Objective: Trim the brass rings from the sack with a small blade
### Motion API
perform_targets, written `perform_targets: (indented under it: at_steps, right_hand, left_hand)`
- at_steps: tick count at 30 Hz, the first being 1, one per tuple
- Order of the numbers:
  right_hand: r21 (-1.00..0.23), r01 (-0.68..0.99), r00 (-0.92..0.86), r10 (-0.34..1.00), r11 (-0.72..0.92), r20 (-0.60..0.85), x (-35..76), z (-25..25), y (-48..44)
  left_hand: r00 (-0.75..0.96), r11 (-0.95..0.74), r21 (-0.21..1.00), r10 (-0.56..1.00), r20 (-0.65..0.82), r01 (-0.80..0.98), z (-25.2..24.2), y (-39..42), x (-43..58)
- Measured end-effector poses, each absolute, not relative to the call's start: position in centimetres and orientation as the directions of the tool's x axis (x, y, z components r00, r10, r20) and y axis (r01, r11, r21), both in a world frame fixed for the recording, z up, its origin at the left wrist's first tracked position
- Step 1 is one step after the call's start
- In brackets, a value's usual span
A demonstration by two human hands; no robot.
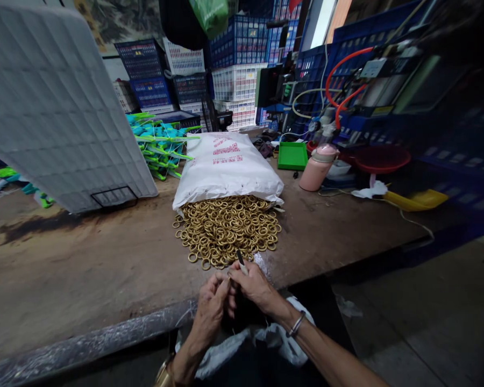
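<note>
Gold-coloured rings (229,226) lie in a heap at the mouth of a white sack (229,166) with red print. Just in front of the heap, at the table's edge, my left hand (215,298) and my right hand (252,282) meet with fingertips pinched. A tiny gold-coloured bit shows between them, too small to name for sure. My right hand also holds a slim tool (242,263) with a dark tip pointing up at the rings. Below my hands, an open pale bag (221,352) hangs under the table's edge.
A grey ribbed panel (64,107) stands on the wooden table (84,269) at left, beside green and blue pieces (161,145). To the right are a green tray (292,156), a pink bottle (318,166), a red dish (382,158) and a yellow scoop (419,200). Stacked crates (237,80) stand behind.
</note>
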State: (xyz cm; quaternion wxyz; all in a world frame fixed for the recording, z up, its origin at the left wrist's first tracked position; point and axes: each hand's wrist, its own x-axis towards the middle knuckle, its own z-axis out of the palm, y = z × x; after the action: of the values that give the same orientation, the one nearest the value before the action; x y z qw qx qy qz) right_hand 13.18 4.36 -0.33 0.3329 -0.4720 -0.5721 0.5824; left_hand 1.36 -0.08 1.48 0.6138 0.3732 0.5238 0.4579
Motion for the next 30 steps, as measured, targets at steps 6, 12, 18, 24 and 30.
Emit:
perform_targets:
  at_steps: [6,12,18,24,30]
  right_hand:
    - [-0.976,0.19,-0.288,0.944,-0.107,-0.16,13.1,0.5,4.2]
    - [-0.974,0.207,-0.284,0.947,-0.093,-0.15,13.1,0.9,4.3]
    - [-0.834,0.521,-0.354,0.935,0.182,-0.017,13.5,1.0,3.5]
    - [-0.593,0.716,-0.473,0.881,0.368,-0.025,13.5,1.5,2.8]
    - [-0.408,0.85,-0.394,0.916,0.332,-0.076,13.0,1.4,3.3]
  left_hand:
    - [0.061,0.29,0.932,0.957,-0.283,-0.219,1.9,-0.2,1.2]
    - [0.081,0.27,0.908,0.963,-0.257,-0.321,1.1,-0.7,1.0]
    - [0.05,0.265,0.916,0.964,-0.263,-0.301,1.1,-0.5,0.8]
    - [0.039,0.215,0.946,0.977,-0.212,-0.244,1.4,-0.6,0.8]
    - [-0.004,0.265,0.923,0.961,-0.277,-0.278,1.2,-1.1,0.6]
